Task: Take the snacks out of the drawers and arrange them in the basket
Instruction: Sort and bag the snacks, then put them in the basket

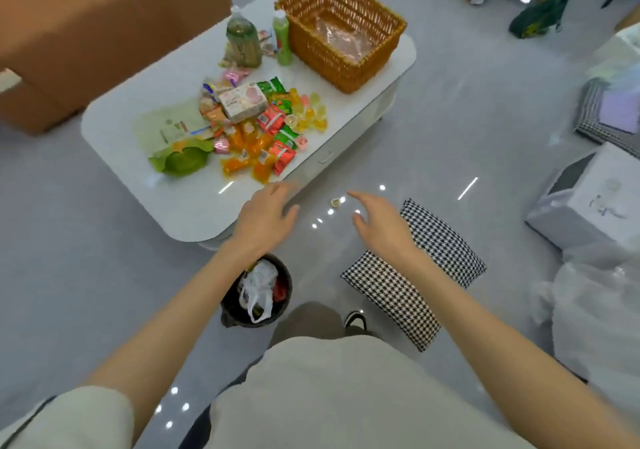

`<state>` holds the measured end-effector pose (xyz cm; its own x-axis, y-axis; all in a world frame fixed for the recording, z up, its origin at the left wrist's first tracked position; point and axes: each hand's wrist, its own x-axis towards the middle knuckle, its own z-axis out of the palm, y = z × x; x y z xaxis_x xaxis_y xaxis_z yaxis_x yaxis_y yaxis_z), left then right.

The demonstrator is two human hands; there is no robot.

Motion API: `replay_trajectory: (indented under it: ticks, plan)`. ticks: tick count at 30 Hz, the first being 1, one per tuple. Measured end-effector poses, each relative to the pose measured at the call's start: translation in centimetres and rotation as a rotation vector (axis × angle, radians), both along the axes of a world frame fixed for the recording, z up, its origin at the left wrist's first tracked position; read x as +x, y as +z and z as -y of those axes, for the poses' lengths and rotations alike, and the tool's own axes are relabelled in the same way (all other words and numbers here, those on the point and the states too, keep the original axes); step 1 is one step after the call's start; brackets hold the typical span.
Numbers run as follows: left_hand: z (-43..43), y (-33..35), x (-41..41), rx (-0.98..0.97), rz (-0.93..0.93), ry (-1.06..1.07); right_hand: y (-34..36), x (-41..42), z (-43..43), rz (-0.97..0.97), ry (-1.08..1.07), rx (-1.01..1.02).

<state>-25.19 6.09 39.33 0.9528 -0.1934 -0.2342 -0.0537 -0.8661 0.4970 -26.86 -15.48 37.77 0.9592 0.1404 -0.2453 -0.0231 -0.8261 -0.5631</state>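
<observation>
A pile of snacks point(256, 126) lies on the low white table point(114, 136): small packets, jelly cups, a pink box point(244, 100) and a green bag point(181, 161). Two drink bottles point(242, 39) stand at the back beside a wicker basket point(341, 29), which holds only a clear plastic sheet. The table's drawer front with its handle point(325, 157) looks closed. My left hand point(265, 218) hovers over the table's near corner with fingers relaxed, holding nothing. My right hand point(379, 221) reaches out over the floor, fingers spread and bare. One small sweet point(335, 201) lies on the floor between them.
A dark bin point(258, 292) with a white bag in it stands by my knees. Two checked cushions point(415, 268) lie on the floor to the right. A cardboard box point(86, 32) sits at the back left; boxes and bags crowd the right edge.
</observation>
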Motion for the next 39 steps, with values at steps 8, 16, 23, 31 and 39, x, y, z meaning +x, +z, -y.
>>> replay_trajectory:
  ticks: [8,16,23,31,39]
  plan:
    - [-2.7,0.5,1.3,0.054,-0.007,0.297,0.8,9.0,-2.1,0.066,0.281,-0.014]
    - [-4.8,0.1,6.9,0.065,0.002,0.385,0.5,15.2,-5.3,0.103,0.367,0.015]
    - [-4.8,0.9,12.0,0.064,0.035,0.429,0.5,20.2,-5.4,0.122,0.409,-0.011]
    - [-3.5,0.1,15.9,0.084,0.039,0.510,-0.1,27.1,-5.1,0.129,0.541,-0.093]
    - [1.4,-4.0,20.9,0.082,0.002,0.787,-4.2,35.2,-3.0,0.138,0.856,-0.118]
